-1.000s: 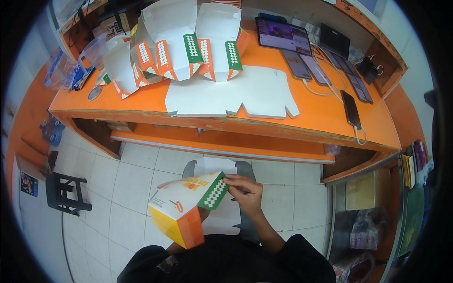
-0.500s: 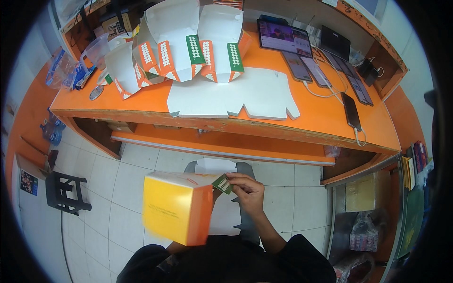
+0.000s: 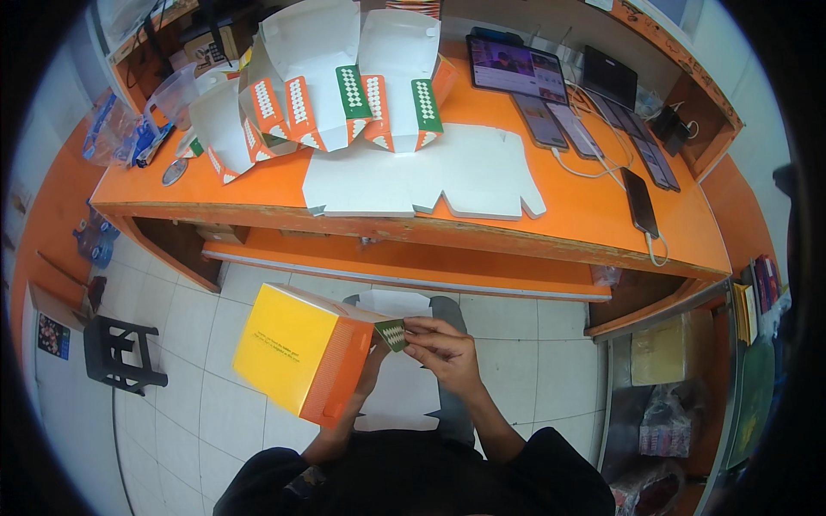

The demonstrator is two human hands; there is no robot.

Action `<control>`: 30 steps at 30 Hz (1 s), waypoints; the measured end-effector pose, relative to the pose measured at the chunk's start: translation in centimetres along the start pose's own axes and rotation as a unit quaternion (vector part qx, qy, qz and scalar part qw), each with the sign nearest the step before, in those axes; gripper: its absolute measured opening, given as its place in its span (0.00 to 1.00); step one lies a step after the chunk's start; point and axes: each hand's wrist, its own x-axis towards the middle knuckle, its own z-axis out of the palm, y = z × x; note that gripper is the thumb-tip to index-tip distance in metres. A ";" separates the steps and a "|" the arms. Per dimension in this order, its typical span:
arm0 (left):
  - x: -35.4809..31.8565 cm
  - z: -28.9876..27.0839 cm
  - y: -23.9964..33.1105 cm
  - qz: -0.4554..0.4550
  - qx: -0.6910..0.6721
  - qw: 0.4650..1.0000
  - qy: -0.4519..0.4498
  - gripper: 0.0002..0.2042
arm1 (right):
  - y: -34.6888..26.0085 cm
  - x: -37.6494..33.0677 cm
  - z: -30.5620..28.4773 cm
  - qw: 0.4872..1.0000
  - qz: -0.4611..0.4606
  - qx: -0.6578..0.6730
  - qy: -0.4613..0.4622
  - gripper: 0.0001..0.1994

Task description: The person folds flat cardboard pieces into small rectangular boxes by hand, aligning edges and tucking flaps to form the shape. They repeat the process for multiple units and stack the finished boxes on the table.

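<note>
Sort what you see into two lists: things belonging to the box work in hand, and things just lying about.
Seemingly part of the box work:
- box
- right hand, pinching its green flap
- left hand, partly hidden
- open boxes
- flat cards
- lap card

Seemingly just lying about:
- tablet
- phones
- clear cup
- stool

A black stool (image 3: 105,348) stands left of the left hand (image 3: 370,368); beyond and right of the right hand (image 3: 446,351) lie a lit tablet (image 3: 519,69) and a cabled phone (image 3: 639,203).
</note>
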 end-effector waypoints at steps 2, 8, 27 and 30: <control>0.0 0.0 0.1 0.004 0.036 0.999 0.003 0.16 | 0.0 0.0 0.0 1.000 -0.001 -0.004 0.004 0.10; -0.7 0.8 3.2 0.026 0.032 0.999 0.003 0.11 | 0.1 0.2 0.3 0.999 -0.026 0.006 0.038 0.10; -0.5 0.6 1.3 0.148 0.141 0.977 0.060 0.09 | 0.0 0.2 -0.1 0.993 0.028 0.110 0.040 0.08; -0.7 0.4 1.6 0.136 0.140 0.979 0.058 0.09 | -0.2 0.1 0.0 0.992 0.032 0.117 0.036 0.09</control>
